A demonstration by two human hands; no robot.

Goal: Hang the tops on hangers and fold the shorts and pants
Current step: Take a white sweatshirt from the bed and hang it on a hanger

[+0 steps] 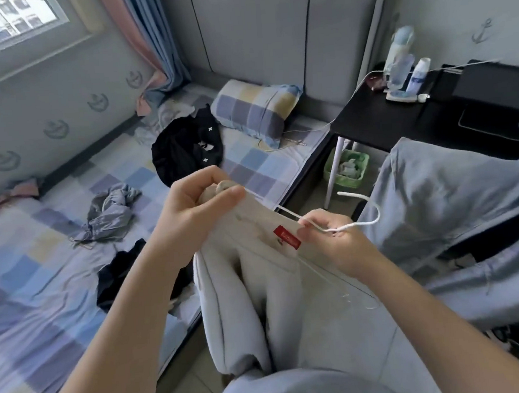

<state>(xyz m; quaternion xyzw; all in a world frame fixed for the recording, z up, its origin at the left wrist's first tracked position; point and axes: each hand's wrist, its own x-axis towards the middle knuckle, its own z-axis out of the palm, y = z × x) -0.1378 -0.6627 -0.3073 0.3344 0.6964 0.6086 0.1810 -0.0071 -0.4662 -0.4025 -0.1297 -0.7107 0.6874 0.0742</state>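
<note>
Close in, the pale grey top hangs in front of the person's body, between both arms, its lower folds dropping toward the floor. I take it for a top from the red label at what looks like the neck, though the bunching makes that a guess.

The left hand holds the upper edge of the cloth up high, fingers curled tightly around a gathered wad of it. The right hand pinches the white hanger at the base of its hook, thumb and fingers narrow on the wire. One hanger arm runs toward the left hand, right at the neck opening.

From where I stand the step is feeding that arm into the shoulder. It would go better if the left hand loosened its wad and spread the neckline, so the wire slides under one layer and doesn't snag on the label. The hook should stay outside the collar and the top should be centred before letting go.

Beyond, on the checked bed, wait a dark garment, a crumpled grey garment and a black garment, with a pillow behind. To the right a blue-grey garment lies draped beside the black tabletop.
</note>
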